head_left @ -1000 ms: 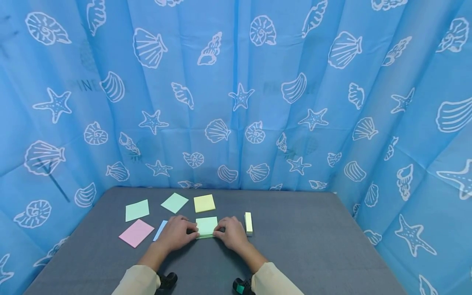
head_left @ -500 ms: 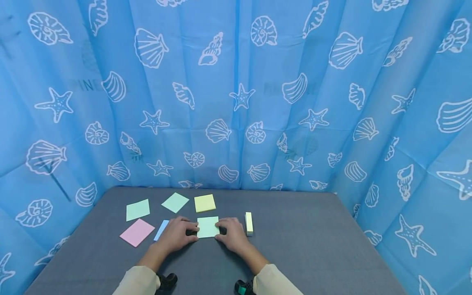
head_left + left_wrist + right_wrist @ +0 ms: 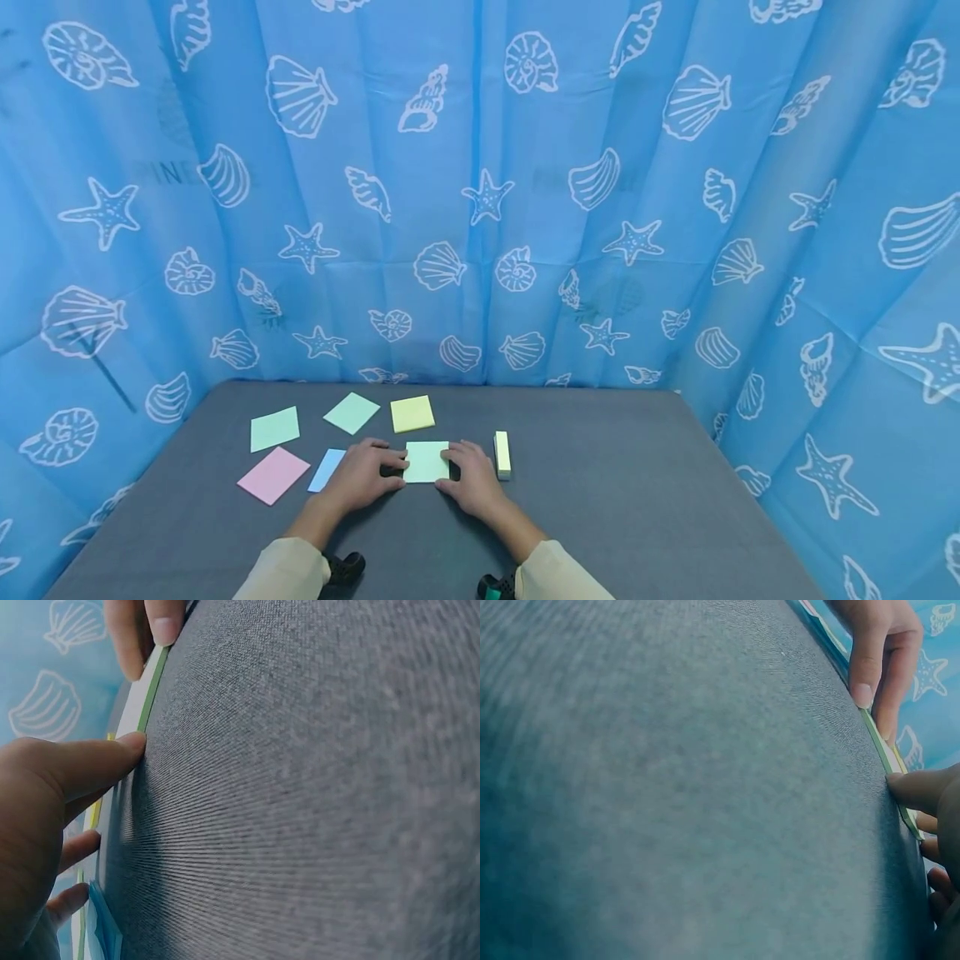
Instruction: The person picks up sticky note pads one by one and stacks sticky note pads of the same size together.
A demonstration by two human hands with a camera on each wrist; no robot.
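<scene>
1. A pale green, square paper pad (image 3: 427,462) is lying flat on the grey, cloth-covered worktop (image 3: 637,500), and it is sitting directly between the person's two hands.
2. The left grip (image 3: 360,473) is clamping on the pad's left edge; its thumb is pressing at the near corner, and a bent finger is touching farther up the same side.
3. The right grip (image 3: 474,477) is clamping on the opposite edge in the same way, thumb near and finger farther along, so the pad is being held from both sides.
4. A light blue paper piece (image 3: 327,469) is lying just beside the left grip, which is partly hiding it.
5. A pink square paper piece (image 3: 273,476) is resting farther left, near the blue one.
6. Two more pale green paper squares, one on the far left (image 3: 274,429) and one turned cornerwise (image 3: 352,413), are lying beyond the left grip.
7. A yellow square paper pad (image 3: 412,414) is lying beyond the held pad, apart from it.
8. A narrow, pale yellow block (image 3: 502,455) is standing just to the right of the right grip.
</scene>
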